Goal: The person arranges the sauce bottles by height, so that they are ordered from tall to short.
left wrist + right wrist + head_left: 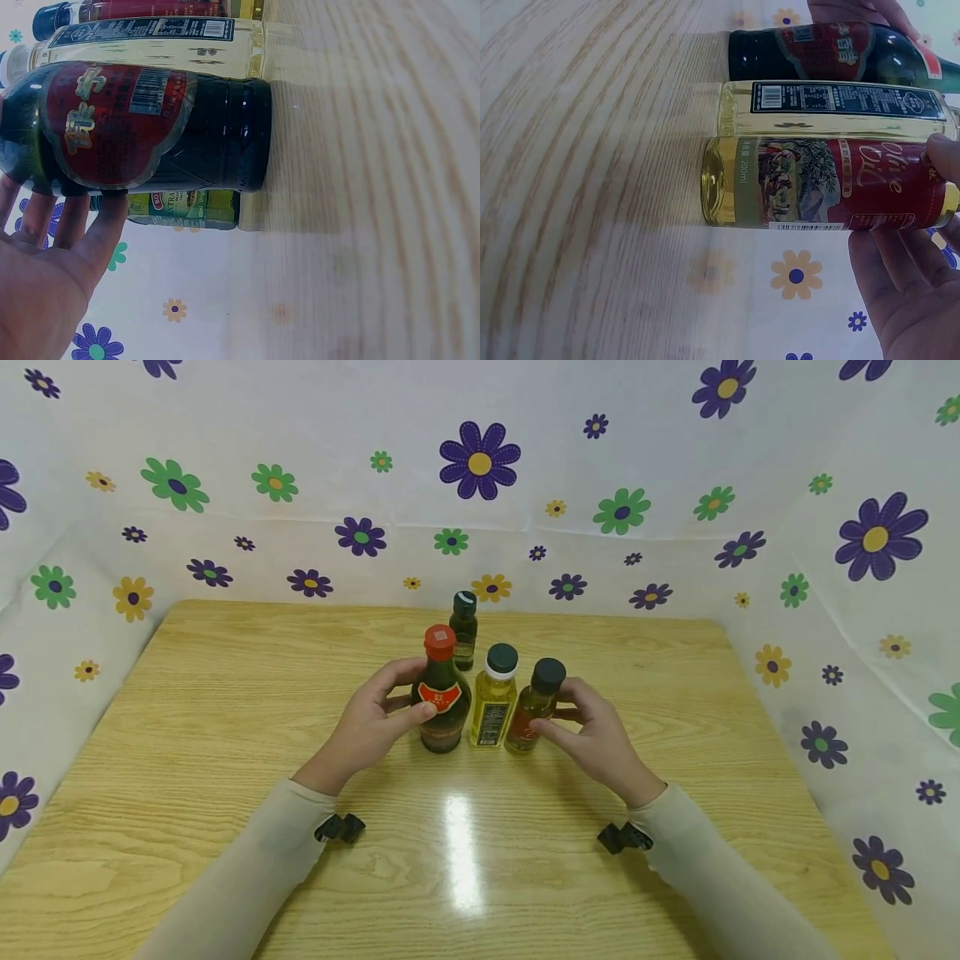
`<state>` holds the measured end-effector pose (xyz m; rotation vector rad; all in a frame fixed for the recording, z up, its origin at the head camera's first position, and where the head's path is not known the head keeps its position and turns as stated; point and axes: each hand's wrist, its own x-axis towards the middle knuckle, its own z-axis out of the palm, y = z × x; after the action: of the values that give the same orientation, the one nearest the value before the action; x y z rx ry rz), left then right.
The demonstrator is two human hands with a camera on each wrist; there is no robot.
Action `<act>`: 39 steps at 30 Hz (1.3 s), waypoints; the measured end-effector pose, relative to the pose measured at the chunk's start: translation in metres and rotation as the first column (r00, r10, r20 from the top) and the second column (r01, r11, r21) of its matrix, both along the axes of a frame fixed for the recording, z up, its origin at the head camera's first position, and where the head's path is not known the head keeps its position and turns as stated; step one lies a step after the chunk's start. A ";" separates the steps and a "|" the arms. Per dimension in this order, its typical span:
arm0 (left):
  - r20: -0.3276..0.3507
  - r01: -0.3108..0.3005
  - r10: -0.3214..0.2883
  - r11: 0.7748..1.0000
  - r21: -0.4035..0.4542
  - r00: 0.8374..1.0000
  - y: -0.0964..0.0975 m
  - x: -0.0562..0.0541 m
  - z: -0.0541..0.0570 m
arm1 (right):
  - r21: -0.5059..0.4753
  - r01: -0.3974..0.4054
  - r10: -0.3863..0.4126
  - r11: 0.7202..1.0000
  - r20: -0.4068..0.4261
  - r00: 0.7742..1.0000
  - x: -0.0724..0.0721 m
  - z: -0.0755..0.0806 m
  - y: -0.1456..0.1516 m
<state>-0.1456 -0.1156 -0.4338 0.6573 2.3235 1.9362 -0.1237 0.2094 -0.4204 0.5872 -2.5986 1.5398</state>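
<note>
dark glass bottle with red cap (441,697) at frame centre, left hand (372,722) curled round it; right hand (596,737) pinches small black-capped olive oil bottle (532,708); both on wooden table (225,710).

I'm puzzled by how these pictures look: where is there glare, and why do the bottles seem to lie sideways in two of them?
Head view: a bright lamp streak glares on the table, and the walls bow. Left wrist view: turned sideways, dark bottle sharp, wood grain smeared. Right wrist view: also sideways, olive oil bottle crisp, near tabletop blurred.

left hand (375,720), right hand (592,731), fingers curled
</note>
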 end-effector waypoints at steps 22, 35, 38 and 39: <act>-0.008 0.001 -0.001 1.000 -0.002 1.000 0.000 -0.001 0.000 | 0.001 -0.010 0.010 1.000 0.031 0.999 -0.001 0.000 0.002; -0.015 -0.002 0.002 1.000 -0.007 1.000 0.001 0.000 0.001 | 0.010 -0.010 0.010 1.000 0.043 0.999 -0.001 -0.001 0.003; -0.018 -0.007 0.006 1.000 -0.013 1.000 0.001 0.000 0.000 | 0.002 -0.016 0.015 1.000 0.061 0.998 0.000 -0.001 0.005; -0.017 -0.009 0.009 1.000 -0.016 1.000 0.001 0.000 0.000 | -0.002 -0.019 0.019 1.000 0.066 0.998 0.000 -0.001 0.006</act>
<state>-0.1454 -0.1145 -0.4337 0.6661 2.3529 1.9215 -0.1239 0.2156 -0.4209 0.5719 -2.6471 1.5927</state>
